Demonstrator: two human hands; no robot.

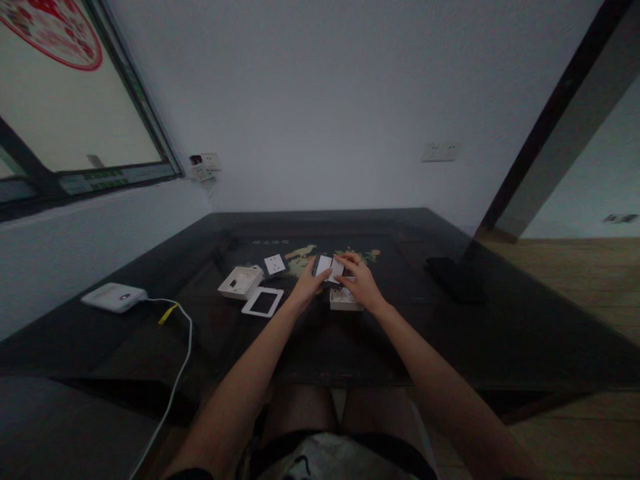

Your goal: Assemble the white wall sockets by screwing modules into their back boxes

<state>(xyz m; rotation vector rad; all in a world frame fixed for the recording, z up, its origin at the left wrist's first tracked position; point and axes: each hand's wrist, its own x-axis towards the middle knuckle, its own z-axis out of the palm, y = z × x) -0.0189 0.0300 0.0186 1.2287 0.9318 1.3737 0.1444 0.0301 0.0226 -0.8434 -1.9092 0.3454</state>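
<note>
Between my two hands is a wall switch (pixel 324 266) with white rocker faces and a dark edge. My left hand (pixel 309 283) grips its left side, thumb across the front. On the other side, my right hand (pixel 361 280) has its fingers on the top right and thumb low on the face. Just below the switch sits a white back box (pixel 345 301), partly hidden by my right hand. To the left lie a socket insert (pixel 275 265), another white back box (pixel 240 283) and a white cover frame (pixel 263 302) with a rectangular opening.
A dark table (pixel 330 353) with a painted bird and flowers bears everything. At its left, a white device (pixel 114 297) trails a white cable (pixel 189 340) with a yellow tag. A black flat object (pixel 454 280) lies right. Wall sockets (pixel 440 152) are behind.
</note>
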